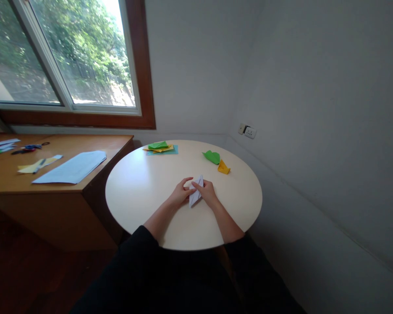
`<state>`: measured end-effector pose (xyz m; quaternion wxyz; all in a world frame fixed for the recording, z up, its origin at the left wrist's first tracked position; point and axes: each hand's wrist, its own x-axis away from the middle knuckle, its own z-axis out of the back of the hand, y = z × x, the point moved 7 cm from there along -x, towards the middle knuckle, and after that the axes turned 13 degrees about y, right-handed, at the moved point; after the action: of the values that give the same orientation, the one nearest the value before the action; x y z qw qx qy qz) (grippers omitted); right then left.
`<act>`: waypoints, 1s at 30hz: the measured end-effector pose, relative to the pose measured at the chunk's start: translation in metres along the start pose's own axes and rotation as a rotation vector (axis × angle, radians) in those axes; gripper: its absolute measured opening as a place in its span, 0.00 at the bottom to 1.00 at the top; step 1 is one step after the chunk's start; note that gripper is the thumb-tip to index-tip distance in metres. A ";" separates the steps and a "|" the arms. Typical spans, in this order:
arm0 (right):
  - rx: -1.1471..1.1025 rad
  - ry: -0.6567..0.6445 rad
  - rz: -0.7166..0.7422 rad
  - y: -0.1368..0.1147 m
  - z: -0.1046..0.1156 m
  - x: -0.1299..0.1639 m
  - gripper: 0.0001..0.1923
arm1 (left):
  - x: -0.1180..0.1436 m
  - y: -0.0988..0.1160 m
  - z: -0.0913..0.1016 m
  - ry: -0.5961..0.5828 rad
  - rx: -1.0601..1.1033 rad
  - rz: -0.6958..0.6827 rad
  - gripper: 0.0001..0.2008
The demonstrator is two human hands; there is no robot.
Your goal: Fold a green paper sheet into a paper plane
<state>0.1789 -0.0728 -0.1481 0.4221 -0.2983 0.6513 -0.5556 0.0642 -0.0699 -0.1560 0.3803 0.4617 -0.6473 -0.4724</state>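
In the head view, the white paper (193, 200), folded narrow with a pointed end, is between the two hands, over the near middle of the round tabletop (131, 187). The right hand (208, 192) grasps it, with the thumb laid across its upper face. The left hand (179, 193) grasps it too, by the left edge; the forefinger is bent and raised. The other fingers are partly hidden, so I cannot tell how firm the hold is, nor whether the paper touches the tabletop.

In my judgement, the layers could slide apart if one thumb presses more than the other, and then a crease would come out crooked. The thin tips look easy to bend, if the fingers push them against the tabletop. If the hands pull in opposite directions, a fold might open or tear.

The green paper (211, 157) and the yellow paper (223, 167) lie near each other, beyond the right hand. They look light, so a careless sleeve could move them. The paper pile (161, 148), farther left, seems less exposed.
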 end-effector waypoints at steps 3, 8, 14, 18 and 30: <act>-0.022 0.055 -0.010 0.006 0.004 -0.004 0.18 | 0.000 -0.002 0.003 0.054 0.014 0.064 0.33; -0.049 0.105 -0.040 0.007 0.007 -0.005 0.19 | 0.001 -0.002 0.002 0.035 -0.017 0.048 0.31; -0.078 0.120 -0.063 0.006 0.007 -0.003 0.19 | 0.002 0.000 -0.001 -0.006 -0.048 0.002 0.30; -0.087 0.127 -0.068 0.007 0.008 -0.004 0.19 | 0.002 0.001 -0.001 -0.024 -0.048 -0.012 0.29; -0.079 0.074 -0.019 0.003 0.004 -0.002 0.17 | 0.000 -0.001 0.002 0.068 0.076 0.118 0.21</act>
<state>0.1834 -0.0721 -0.1509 0.3801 -0.3002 0.6851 -0.5442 0.0626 -0.0700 -0.1577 0.4114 0.4526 -0.6776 -0.4085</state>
